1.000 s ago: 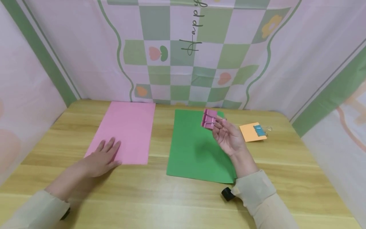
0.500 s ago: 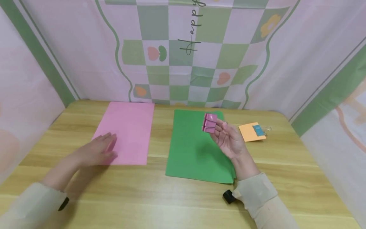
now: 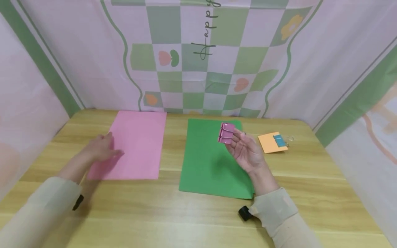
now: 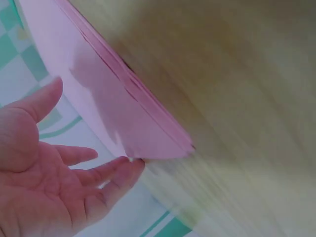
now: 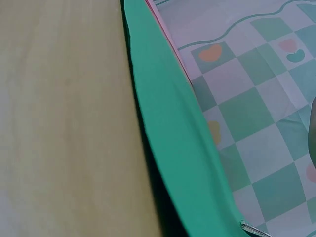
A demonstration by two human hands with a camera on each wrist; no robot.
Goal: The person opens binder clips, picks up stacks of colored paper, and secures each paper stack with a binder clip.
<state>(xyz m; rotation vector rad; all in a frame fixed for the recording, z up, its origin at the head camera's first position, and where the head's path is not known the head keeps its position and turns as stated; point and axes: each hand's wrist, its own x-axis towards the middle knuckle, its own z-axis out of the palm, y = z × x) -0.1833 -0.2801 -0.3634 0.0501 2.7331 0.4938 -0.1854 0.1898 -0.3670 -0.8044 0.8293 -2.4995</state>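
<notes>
My left hand point(image 3: 100, 148) reaches over the left edge of a stack of pink paper point(image 3: 141, 148), thumb toward its middle. In the left wrist view the fingers of the left hand point(image 4: 59, 182) are spread and nearly straight, the fingertips at the stack's edge; whether they touch it I cannot tell. Loose sheet edges show on the pink stack point(image 4: 118, 108). Above a green paper stack point(image 3: 204, 162), my right hand point(image 3: 248, 153) holds a pink binder clip point(image 3: 226, 133) by a wire handle, palm turned up. The right wrist view shows green paper point(image 5: 173, 123) but little of the hand.
Right of the green stack lies a small orange notepad point(image 3: 269, 143) with a blue binder clip point(image 3: 280, 140) on its edge. Everything rests on a wooden table point(image 3: 186, 220). A checkered curtain point(image 3: 198, 62) hangs along its back edge.
The left hand lifted from lying flat on the pink stack and shifted up along its left edge. The right hand stays nearly in place with the pink binder clip, slightly lower.
</notes>
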